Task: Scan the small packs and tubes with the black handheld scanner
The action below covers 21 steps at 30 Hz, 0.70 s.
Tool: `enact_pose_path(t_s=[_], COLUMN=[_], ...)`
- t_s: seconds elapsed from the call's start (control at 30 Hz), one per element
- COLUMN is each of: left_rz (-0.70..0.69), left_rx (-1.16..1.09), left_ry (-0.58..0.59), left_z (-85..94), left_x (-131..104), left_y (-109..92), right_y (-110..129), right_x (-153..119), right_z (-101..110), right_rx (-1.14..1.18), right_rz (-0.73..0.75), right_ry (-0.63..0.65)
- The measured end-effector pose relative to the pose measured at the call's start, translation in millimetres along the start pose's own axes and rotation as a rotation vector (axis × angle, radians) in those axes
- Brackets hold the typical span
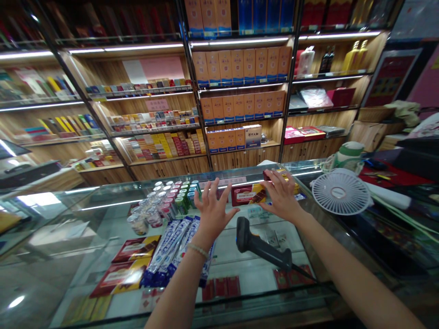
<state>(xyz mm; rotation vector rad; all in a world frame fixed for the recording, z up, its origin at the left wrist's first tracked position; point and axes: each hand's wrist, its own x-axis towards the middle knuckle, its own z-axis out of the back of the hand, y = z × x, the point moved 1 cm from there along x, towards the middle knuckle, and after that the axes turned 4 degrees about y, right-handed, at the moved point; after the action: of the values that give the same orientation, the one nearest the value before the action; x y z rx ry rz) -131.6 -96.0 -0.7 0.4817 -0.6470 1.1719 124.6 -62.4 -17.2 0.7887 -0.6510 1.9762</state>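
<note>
My left hand (213,211) is over the glass counter with its fingers spread and nothing in it. To its right, my right hand (281,196) has its fingers apart beside the right end of a red and yellow chocolate box (244,194); whether it touches the box I cannot tell. Partly behind that hand shows more red and yellow packaging (287,175). A dark handheld barcode scanner (262,246) lies below the hands. Left of my wrist are several blue and white snack packets (174,249) and two chocolate boxes (127,269), lying flat.
Small lidded jars and tubes (168,201) stand grouped at the left. A white round fan (339,193) and a green and white jug (350,155) are at the right. The scanner's cable (305,273) runs right. Lit shelves (245,121) of boxes stand beyond the glass counter (229,299).
</note>
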Motion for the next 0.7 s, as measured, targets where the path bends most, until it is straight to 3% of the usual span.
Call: enact_pose_path(t_s=[0.47,0.7], left_rz=[0.007,0.038], left_rx=[0.021,0.007], left_ry=[0.026,0.115], left_z=[0.9,3.3], left_x=[7,27], left_y=[-2,-8], right_y=[-5,-20], right_x=[0,2], right_z=[-3,-3], right_rx=[-0.019,0.001], right_rz=[0.002,-0.119], right_ry=[-0.037,-0.127])
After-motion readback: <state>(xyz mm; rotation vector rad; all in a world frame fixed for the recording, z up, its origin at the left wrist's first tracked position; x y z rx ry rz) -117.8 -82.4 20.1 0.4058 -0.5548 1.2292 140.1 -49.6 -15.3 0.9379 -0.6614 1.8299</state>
